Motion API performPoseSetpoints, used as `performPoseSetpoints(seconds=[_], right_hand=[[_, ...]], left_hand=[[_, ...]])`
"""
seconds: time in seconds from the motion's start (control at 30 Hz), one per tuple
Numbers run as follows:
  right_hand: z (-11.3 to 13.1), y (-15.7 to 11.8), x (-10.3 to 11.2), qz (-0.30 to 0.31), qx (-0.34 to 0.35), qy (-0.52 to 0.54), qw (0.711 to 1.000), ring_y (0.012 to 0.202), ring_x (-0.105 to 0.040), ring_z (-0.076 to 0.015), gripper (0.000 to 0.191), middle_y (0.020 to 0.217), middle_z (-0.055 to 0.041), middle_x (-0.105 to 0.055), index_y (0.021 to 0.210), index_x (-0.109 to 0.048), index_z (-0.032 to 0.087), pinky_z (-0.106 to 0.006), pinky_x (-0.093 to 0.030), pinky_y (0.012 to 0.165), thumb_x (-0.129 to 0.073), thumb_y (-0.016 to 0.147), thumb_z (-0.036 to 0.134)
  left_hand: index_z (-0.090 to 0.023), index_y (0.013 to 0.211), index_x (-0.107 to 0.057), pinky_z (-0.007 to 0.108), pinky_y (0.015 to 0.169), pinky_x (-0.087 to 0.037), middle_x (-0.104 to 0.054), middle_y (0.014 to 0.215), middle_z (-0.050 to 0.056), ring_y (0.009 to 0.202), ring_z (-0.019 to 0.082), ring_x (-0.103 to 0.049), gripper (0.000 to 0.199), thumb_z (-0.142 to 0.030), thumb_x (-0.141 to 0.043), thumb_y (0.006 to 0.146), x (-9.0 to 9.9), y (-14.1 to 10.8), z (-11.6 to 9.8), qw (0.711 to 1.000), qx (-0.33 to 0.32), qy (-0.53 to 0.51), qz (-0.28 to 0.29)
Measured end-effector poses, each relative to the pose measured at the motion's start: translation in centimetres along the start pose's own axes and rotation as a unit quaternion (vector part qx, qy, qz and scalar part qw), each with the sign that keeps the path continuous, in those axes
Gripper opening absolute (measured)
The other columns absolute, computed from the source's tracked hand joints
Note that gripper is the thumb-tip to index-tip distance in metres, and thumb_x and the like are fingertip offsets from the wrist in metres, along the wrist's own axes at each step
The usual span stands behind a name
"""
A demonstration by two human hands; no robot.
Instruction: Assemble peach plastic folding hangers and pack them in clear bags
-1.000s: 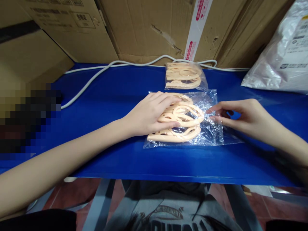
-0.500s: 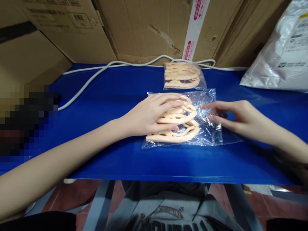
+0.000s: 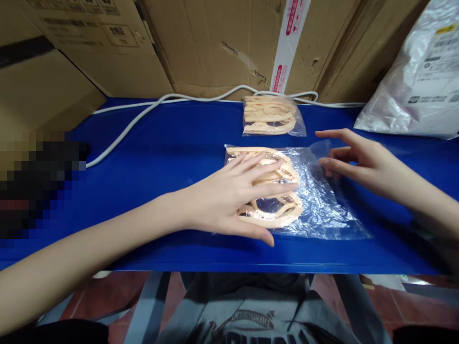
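Note:
A clear plastic bag (image 3: pixel 322 205) lies on the blue table (image 3: pixel 172 143), with several peach-coloured plastic pieces (image 3: pixel 276 215) inside it. My left hand (image 3: pixel 233 196) lies flat on the bag and the pieces, fingers spread. My right hand (image 3: pixel 355 157) is at the bag's right end, fingers apart and stretched out, its fingertips at the plastic's edge. Further back lies a second clear bag of the same peach pieces (image 3: pixel 270 116).
Cardboard boxes (image 3: pixel 215 43) stand along the table's back edge, and a white cable (image 3: pixel 143 114) runs in front of them. A grey plastic mailer bag (image 3: pixel 419 86) sits at the back right. A blurred patch covers the left side.
My left hand has slid toward me over the bag and spread its fingers. My right hand has let its pinch go and moved back and right. The bag's right end lies flatter.

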State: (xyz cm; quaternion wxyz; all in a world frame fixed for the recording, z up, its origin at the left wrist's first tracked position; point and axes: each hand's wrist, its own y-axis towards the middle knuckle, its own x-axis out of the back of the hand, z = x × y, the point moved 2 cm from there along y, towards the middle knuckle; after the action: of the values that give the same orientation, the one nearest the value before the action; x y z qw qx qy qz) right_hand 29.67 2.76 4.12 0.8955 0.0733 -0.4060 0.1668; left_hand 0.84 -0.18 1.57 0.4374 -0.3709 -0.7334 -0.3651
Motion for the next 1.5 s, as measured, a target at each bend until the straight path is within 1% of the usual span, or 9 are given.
performPoseSetpoints(seconds=[0.17,0.4,0.63,0.87,1.03,1.17,1.3,1.4,1.5], right_hand=[[1.1,-0.1,-0.1,-0.039,-0.048,0.168,0.984,0.052,-0.053,-0.0140,0.055,0.059,0.0041,-0.059,0.138,-0.061,0.022,-0.029,-0.042,0.052,-0.073,0.089,0.043],[2.0,-0.6,-1.5,0.011,0.029,0.233,0.972,0.089,-0.073,-0.0211,0.055,0.091,-0.0040,-0.076,0.151,-0.052,0.025,-0.037,-0.058,0.087,-0.057,0.101,0.048],[2.1,-0.7,-2.1,0.083,0.156,0.032,0.984,0.136,-0.059,-0.0292,0.062,0.146,-0.0063,-0.064,0.151,-0.055,0.034,-0.047,-0.047,0.114,-0.071,0.093,0.048],[1.5,-0.1,-4.1,0.054,0.271,-0.069,0.959,0.147,-0.048,-0.0308,0.059,0.158,-0.0094,-0.054,0.158,-0.048,0.029,-0.055,-0.034,0.122,-0.051,0.104,0.053],[1.9,-0.2,-4.1,0.008,0.301,-0.114,0.947,0.148,-0.046,-0.0304,0.051,0.160,-0.0116,-0.051,0.155,-0.051,0.026,-0.053,-0.039,0.119,-0.046,0.107,0.043],[2.6,-0.6,-2.7,-0.085,0.267,-0.130,0.951,0.136,-0.056,-0.0264,0.037,0.142,-0.0111,-0.062,0.139,-0.062,0.025,-0.048,-0.042,0.116,-0.045,0.107,0.033],[1.5,-0.6,-0.9,-0.173,0.140,-0.206,0.953,0.128,-0.060,-0.0327,0.053,0.139,-0.0176,-0.059,0.137,-0.064,0.018,-0.051,-0.046,0.111,-0.051,0.101,0.055],[0.0,-0.3,0.0,-0.144,-0.002,-0.197,0.970,0.092,-0.070,-0.0317,0.077,0.109,-0.0151,-0.070,0.140,-0.061,0.017,-0.052,-0.055,0.087,-0.048,0.092,0.076],[-0.3,-0.1,-0.1,-0.057,-0.061,-0.036,0.996,0.058,-0.062,-0.0222,0.076,0.071,-0.0044,-0.069,0.137,-0.058,0.018,-0.037,-0.052,0.057,-0.049,0.091,0.079]], left_hand=[[-0.034,0.152,-0.056,0.069,0.127,-0.025,-0.039,0.168,0.011,0.158,0.044,-0.029,0.083,-0.074,-0.074,0.081,-0.4,0.1,-1.6,0.999,-0.046,0.002,0.001],[-0.031,0.149,-0.060,0.068,0.128,-0.024,-0.033,0.171,0.015,0.158,0.043,-0.028,0.079,-0.075,-0.067,0.085,-0.7,0.2,-1.8,0.997,-0.075,0.024,-0.009],[-0.026,0.149,-0.060,0.064,0.131,-0.020,-0.031,0.172,0.014,0.164,0.040,-0.010,0.073,-0.072,-0.060,0.092,-0.6,0.0,-2.0,0.984,-0.141,0.092,-0.056],[-0.017,0.149,-0.058,0.060,0.130,-0.028,-0.034,0.170,0.014,0.162,0.037,-0.020,0.070,-0.066,-0.051,0.100,-1.1,0.2,-2.3,0.976,-0.176,0.125,-0.037],[-0.015,0.147,-0.059,0.056,0.130,-0.029,-0.036,0.169,0.016,0.161,0.035,-0.025,0.064,-0.061,-0.051,0.103,-1.2,0.3,-2.7,0.975,-0.171,0.130,-0.049],[-0.014,0.144,-0.062,0.054,0.128,-0.033,-0.038,0.167,0.019,0.158,0.036,-0.032,0.058,-0.055,-0.051,0.105,-1.0,0.4,-3.4,0.978,-0.145,0.130,-0.068],[-0.010,0.137,-0.065,0.051,0.123,-0.041,-0.054,0.155,0.019,0.146,0.036,-0.049,0.056,-0.054,-0.055,0.104,-1.4,1.0,-4.3,0.980,-0.112,0.147,-0.072],[-0.007,0.135,-0.065,0.046,0.114,-0.048,-0.067,0.139,0.017,0.130,0.032,-0.061,0.058,-0.054,-0.060,0.101,-2.0,1.7,-5.1,0.974,-0.123,0.176,-0.074],[-0.008,0.126,-0.070,0.043,0.106,-0.051,-0.073,0.127,0.014,0.117,0.029,-0.067,0.051,-0.051,-0.056,0.104,-2.6,2.3,-5.9,0.963,-0.154,0.200,-0.097]])
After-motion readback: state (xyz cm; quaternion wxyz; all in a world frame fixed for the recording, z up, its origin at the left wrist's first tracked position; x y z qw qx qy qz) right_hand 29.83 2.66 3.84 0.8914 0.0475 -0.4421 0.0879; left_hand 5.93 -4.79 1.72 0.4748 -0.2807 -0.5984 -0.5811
